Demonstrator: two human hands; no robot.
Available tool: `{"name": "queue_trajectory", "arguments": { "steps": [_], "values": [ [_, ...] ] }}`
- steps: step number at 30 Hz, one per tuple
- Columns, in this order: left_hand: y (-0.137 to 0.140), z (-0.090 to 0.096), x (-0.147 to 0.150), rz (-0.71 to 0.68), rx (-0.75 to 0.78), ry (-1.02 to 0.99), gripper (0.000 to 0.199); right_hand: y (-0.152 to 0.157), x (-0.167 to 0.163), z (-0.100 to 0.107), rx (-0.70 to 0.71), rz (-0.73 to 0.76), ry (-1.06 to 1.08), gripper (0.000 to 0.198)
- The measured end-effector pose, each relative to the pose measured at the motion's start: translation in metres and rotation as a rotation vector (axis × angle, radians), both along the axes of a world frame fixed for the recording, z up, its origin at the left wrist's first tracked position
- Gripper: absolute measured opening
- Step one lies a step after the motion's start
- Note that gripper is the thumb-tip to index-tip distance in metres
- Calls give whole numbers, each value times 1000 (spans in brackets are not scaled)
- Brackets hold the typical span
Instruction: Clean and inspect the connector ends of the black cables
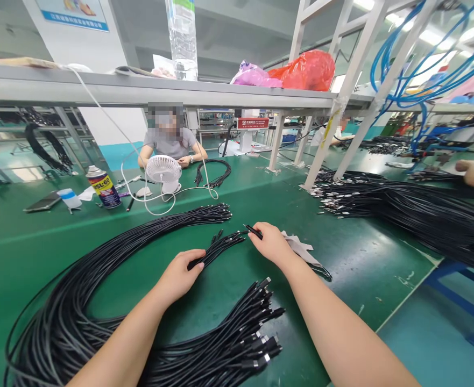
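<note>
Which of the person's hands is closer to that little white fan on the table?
The left. The left hand lies nearer the camera than the white fan and almost straight below it in the picture; the right hand is farther off to the fan's right, pinching one cable end.

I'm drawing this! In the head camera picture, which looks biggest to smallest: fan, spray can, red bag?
1. red bag
2. fan
3. spray can
The bag sits farther away, so it is surely biggest.

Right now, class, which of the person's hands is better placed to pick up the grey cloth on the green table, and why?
The right hand: the cloth lies directly beside and partly under it. The left hand sits farther away, pressing a small bunch of black cables.
</note>
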State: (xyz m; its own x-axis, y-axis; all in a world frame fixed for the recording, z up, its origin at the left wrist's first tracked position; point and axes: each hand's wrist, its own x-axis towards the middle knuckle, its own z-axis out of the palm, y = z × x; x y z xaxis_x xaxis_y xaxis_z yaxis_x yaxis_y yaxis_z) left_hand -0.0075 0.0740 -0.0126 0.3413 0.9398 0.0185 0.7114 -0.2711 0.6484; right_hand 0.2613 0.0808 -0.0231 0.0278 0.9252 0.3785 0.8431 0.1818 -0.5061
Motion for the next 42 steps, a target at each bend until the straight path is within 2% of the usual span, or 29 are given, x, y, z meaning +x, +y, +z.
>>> {"name": "queue_trajectory", "arguments": {
  "steps": [6,14,26,33,42],
  "values": [
    [-4,5,0,-22,-48,-36,46,0,0,1,-5,-1,1,13],
    [-4,4,1,-40,-40,-22,46,-2,-3,5,-22,5,-4,14],
    [-8,-5,6,30,111,-153,42,-1,-2,1,-41,9,-18,13],
    [-11,-4,6,-34,201,-245,41,0,-1,0,-27,15,-25,12],
    [-3,-5,5,-5,140,-101,42,-1,-3,3,-38,12,-29,12]
  ]
}}
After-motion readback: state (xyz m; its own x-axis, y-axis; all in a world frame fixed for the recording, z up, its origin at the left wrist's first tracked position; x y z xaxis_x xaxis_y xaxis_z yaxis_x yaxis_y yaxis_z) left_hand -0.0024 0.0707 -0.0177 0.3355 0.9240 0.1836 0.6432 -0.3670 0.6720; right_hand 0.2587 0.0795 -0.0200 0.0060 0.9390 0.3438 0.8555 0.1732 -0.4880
